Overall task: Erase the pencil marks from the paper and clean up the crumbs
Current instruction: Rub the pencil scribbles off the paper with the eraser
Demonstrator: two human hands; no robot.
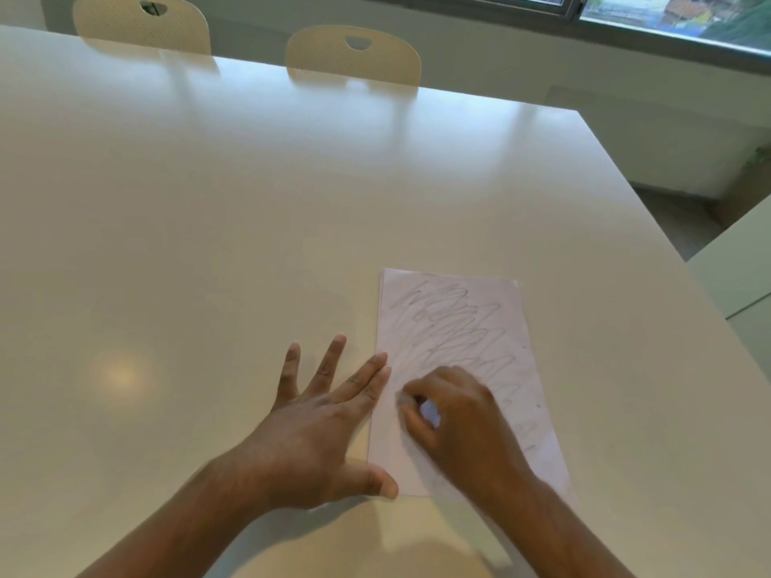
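A white sheet of paper [454,327] lies on the table at the right, covered with grey zigzag pencil marks [450,314] over its upper half. My left hand [321,419] lies flat with fingers spread, its fingertips and thumb pressing the paper's left edge. My right hand [459,419] rests on the lower middle of the sheet, fingers pinched around a small white eraser [429,413] that is mostly hidden by the fingers. A few dark crumbs [538,405] lie near the paper's right edge.
The large white table [208,223] stretches away to the left and far side. Two cream chairs [354,56] stand at its far edge. The table's right edge runs diagonally close to the paper, with a second white surface [738,269] beyond it.
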